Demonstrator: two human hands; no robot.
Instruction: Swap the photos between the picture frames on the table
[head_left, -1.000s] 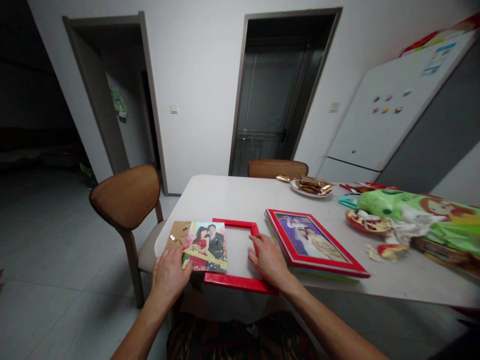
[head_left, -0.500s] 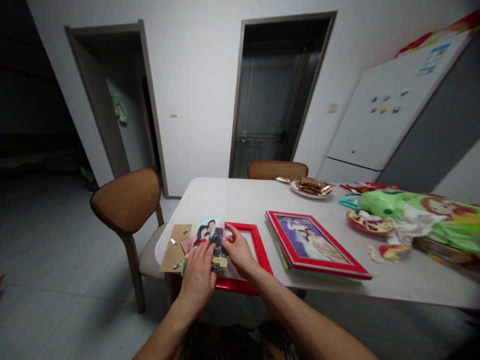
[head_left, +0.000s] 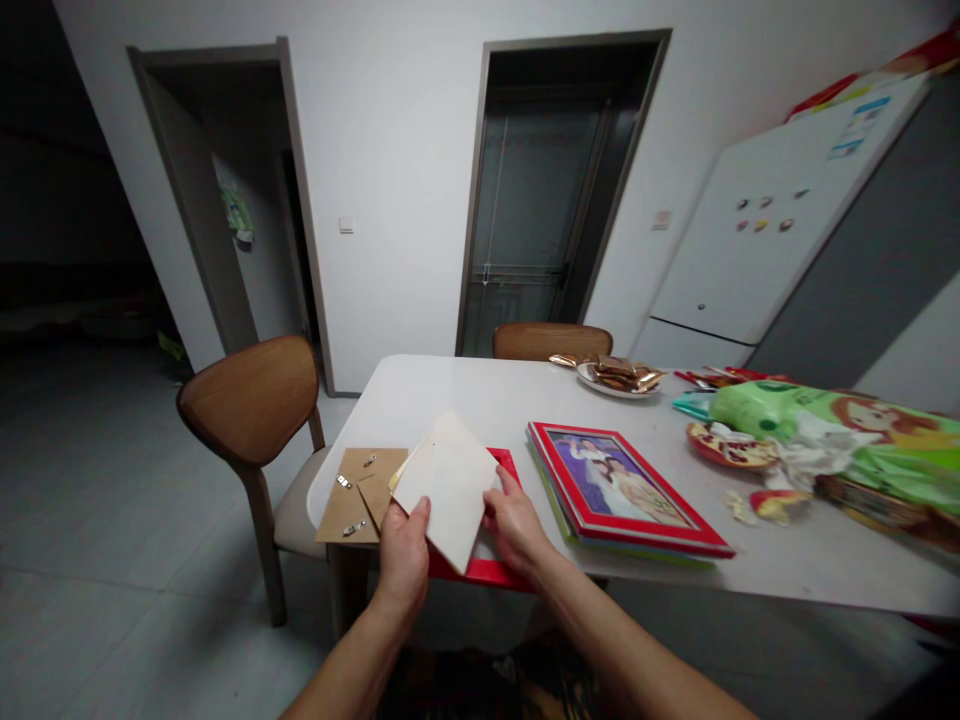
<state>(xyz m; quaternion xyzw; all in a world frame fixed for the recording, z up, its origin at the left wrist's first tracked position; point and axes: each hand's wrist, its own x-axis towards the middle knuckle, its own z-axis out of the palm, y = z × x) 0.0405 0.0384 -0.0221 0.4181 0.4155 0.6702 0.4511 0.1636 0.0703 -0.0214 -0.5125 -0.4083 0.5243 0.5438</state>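
Note:
A photo [head_left: 450, 485] is held up with its blank white back towards me, tilted above the table's near edge. My left hand [head_left: 405, 545] grips its lower left edge, thumb on the white side. At the right edge, my right hand [head_left: 514, 515] pinches it between thumb and fingers. Beneath lies an empty-looking red picture frame [head_left: 502, 572], largely hidden by the photo and my hands. To the left a brown backing board [head_left: 346, 510] with several metal clips rests partly under the photo, jutting over the table's left edge.
Right of my hands, a red-framed wedding picture [head_left: 622, 485] lies on a stack of frames. Farther right are a green tissue pack [head_left: 765, 408], pomegranate pieces [head_left: 731, 447] and crumpled tissue. A plate of wrapped snacks [head_left: 619, 376] stands behind. A wooden chair [head_left: 251, 400] is at left.
The photo has been lifted and turned over: its picture of a couple faced me before, now its white back does. Both hands have shifted to its edges.

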